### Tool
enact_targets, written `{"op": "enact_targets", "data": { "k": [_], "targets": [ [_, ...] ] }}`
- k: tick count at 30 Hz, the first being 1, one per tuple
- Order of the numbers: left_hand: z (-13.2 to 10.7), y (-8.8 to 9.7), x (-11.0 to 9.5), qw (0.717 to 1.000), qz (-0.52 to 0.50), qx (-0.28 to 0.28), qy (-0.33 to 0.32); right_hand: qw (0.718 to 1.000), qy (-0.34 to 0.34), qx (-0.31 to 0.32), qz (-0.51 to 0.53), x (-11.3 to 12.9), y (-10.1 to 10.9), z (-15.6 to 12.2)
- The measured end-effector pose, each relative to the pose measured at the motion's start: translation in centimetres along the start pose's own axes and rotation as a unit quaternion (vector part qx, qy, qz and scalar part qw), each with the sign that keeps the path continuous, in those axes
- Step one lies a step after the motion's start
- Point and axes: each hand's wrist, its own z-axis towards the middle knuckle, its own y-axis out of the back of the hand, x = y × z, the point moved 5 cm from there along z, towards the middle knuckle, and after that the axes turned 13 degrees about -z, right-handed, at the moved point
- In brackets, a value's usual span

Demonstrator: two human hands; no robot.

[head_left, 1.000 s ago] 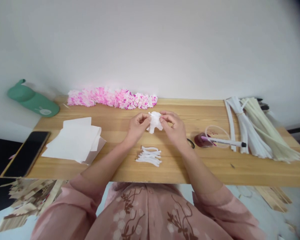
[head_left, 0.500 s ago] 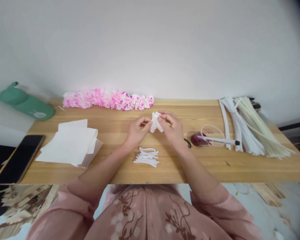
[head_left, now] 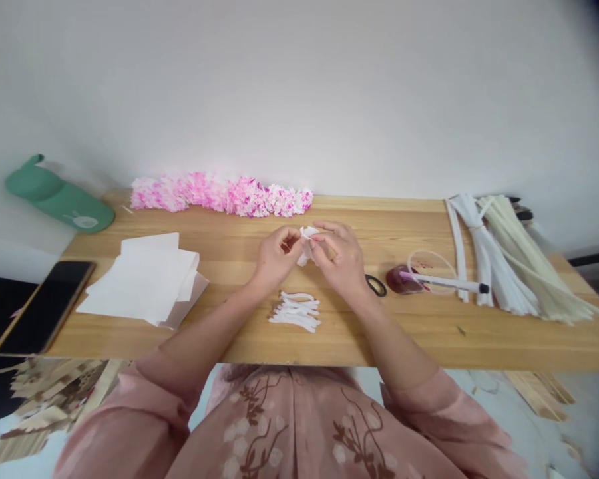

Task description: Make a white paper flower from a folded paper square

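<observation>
Between my two hands is a small piece of white crumpled paper [head_left: 307, 247], held up above the middle of the table. My left hand [head_left: 279, 256] pinches its left side with thumb and forefinger. On the other side, my right hand [head_left: 340, 256] grips the top right of the paper between thumb and fingertips. Part of the paper is hidden behind the fingers. Just below the hands, several short white fuzzy stems [head_left: 295, 311] lie in a small pile. A black ring-shaped band [head_left: 376, 286] rests beside my right wrist.
Pink and white fluffy flowers [head_left: 219, 194] line the wall. Left are white paper sheets [head_left: 140, 279], a phone [head_left: 47, 306] and a green bottle [head_left: 64, 199]. Right are a jar of dark red liquid [head_left: 403, 279], a brush-like pen [head_left: 454, 285] and bundled white stems [head_left: 499, 266].
My fingers have closed in on the white paper, which now looks more gathered, with less of it showing. The view has shifted slightly, and the black band shows more fully.
</observation>
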Motion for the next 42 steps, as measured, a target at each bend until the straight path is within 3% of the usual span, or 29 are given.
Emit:
{"op": "enact_targets", "data": {
  "k": [3,8,14,17,19,24,30,35,42],
  "targets": [
    [0.3,0.1,0.4,0.999,-0.045,-0.004,0.019,1.0,-0.018,0.008,0.014,-0.3,-0.3,0.0],
    [0.5,0.1,1.0,0.991,-0.122,-0.019,0.056,0.985,-0.121,0.036,0.114,-1.9,-0.7,-0.1],
    [-0.1,-0.3,-0.2,1.0,-0.03,0.004,-0.002,0.999,-0.04,0.004,0.029,-0.5,0.1,0.1],
    [-0.3,-0.5,-0.6,0.999,0.013,0.022,-0.038,0.999,-0.041,-0.008,0.02,-0.5,0.2,0.1],
    [-0.3,-0.5,-0.4,0.999,0.009,0.022,-0.038,0.995,-0.077,-0.009,0.057,-1.0,0.1,0.1],
    [0.1,-0.2,1.1,0.995,-0.09,-0.001,0.042,0.961,-0.188,0.01,0.205,-2.6,-0.7,-0.1],
    [0.3,0.0,0.2,0.997,-0.073,-0.01,0.028,0.991,-0.094,0.003,0.101,-1.2,0.0,0.1],
    [0.4,0.2,0.3,0.998,-0.057,-0.001,0.037,0.997,-0.039,0.002,0.059,-0.4,0.2,0.1],
    [0.7,0.5,1.5,0.975,-0.197,-0.034,0.1,0.969,-0.163,0.024,0.185,-2.1,-0.7,0.0]
  ]
}}
